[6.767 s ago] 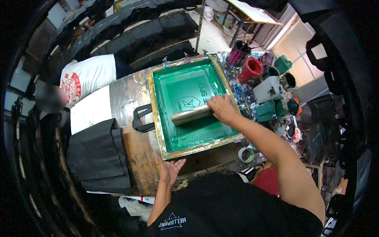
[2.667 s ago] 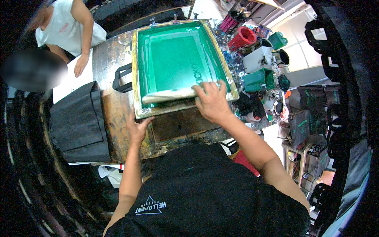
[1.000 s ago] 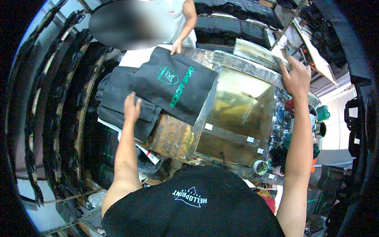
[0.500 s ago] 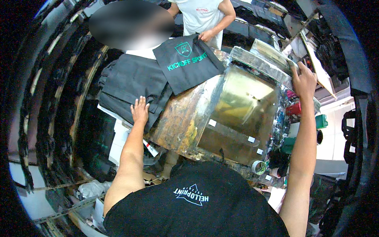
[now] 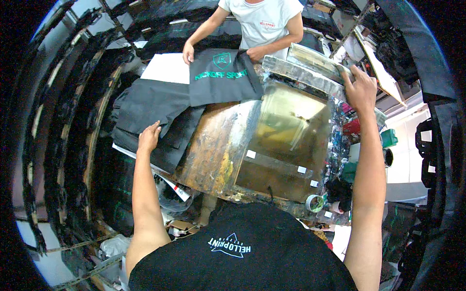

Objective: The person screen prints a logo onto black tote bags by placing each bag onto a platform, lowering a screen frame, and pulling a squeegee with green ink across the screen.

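Observation:
My left hand point(image 5: 149, 137) is at the near left edge of a pile of flat black fabric bags point(image 5: 145, 104). Its fingers are drawn together on the top bag, whose corner is folded up beside them. My right hand point(image 5: 361, 89) is closed around the right end of a worn screen-printing frame point(image 5: 303, 74), tilted up at the far side of a glossy printing board point(image 5: 291, 126). A co-worker in a white shirt point(image 5: 267, 26) holds a black bag with a green print point(image 5: 224, 80) by its far corners, beyond the pile.
White sheet material point(image 5: 167, 68) shows behind the pile. Small white tabs point(image 5: 301, 169) stick to the board, and a roll of tape point(image 5: 314, 203) sits at its near right corner. Racks point(image 5: 97, 121) stand at left; a green container point(image 5: 389, 138) is at right.
My left hand has gone from lying flat on the pile to gathered fingers at its near edge, raising a corner. The co-worker has drawn the printed bag away. My right hand keeps its grip.

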`<state>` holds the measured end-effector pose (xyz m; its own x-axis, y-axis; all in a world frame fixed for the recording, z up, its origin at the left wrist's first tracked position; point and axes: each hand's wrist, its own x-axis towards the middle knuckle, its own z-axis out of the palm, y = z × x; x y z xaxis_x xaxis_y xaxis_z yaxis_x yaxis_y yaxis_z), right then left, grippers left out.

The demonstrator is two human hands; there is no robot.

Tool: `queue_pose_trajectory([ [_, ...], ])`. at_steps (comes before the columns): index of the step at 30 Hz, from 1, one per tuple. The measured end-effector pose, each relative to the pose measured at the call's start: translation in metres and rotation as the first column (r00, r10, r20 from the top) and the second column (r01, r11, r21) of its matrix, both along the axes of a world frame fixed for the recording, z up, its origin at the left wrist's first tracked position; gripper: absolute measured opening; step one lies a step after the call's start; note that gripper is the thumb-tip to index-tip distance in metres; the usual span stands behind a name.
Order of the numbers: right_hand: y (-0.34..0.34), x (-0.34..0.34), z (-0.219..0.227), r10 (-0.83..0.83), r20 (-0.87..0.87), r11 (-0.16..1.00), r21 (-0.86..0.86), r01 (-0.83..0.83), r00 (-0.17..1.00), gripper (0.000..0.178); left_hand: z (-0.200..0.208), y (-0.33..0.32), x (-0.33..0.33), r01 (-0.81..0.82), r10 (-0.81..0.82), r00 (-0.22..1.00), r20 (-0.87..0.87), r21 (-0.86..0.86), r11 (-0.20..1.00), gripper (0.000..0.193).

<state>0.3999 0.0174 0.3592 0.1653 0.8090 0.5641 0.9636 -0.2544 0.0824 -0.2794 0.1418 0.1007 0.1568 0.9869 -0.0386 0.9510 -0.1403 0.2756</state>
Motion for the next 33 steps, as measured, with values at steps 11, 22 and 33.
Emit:
queue_pose_trajectory([
  [11,0.018,0.026,0.006,-0.008,-0.036,0.999,-0.041,0.006,0.999,0.062,0.059,-0.042,0.163,0.378,-0.391,0.920,0.036,0.185,0.907,0.038],
  [22,0.015,0.022,0.000,0.037,0.071,0.997,0.060,-0.042,0.997,0.058,-0.076,-0.132,0.389,0.817,-0.816,0.577,-0.035,0.035,0.576,0.100],
  [33,0.017,0.015,0.031,0.109,-0.213,0.994,-0.004,-0.112,0.971,0.076,-0.096,-0.171,0.489,0.939,-0.940,0.341,0.017,0.042,0.341,0.117],
])
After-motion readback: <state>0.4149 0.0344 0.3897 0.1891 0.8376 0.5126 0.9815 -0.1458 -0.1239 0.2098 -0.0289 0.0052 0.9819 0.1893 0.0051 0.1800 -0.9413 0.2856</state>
